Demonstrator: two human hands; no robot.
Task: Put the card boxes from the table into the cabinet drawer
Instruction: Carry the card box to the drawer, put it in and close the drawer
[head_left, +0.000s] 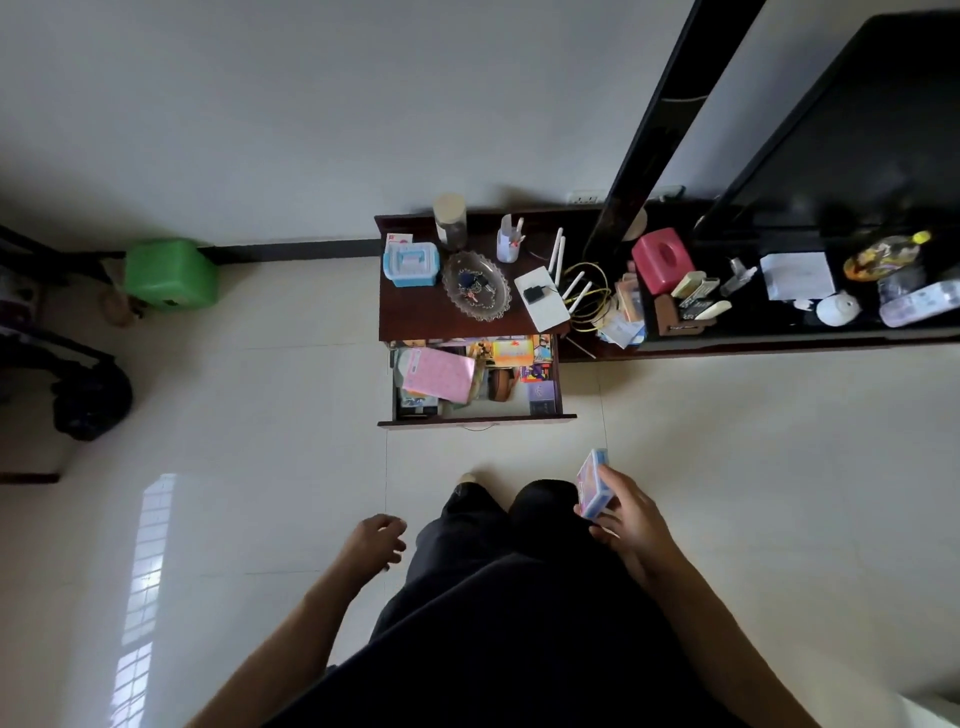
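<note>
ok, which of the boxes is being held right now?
The small pink-and-blue card box, gripped by the right hand short of the open drawer. The light blue case and red tissue box sit on the furniture, untouched.

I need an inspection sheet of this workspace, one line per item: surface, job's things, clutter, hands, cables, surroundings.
Surface: dark cabinet top, crowded; its drawer stands open.
Job's things: card box in the right hand, away from the drawer.
Clutter: blue case, glass dish, white router, red tissue box.
Hands: left hand relaxed, holds nothing; right hand grips the card box.
Cables: yellow cable coiled beside the white router.
Surroundings: green stool on the pale tiled floor.
</note>
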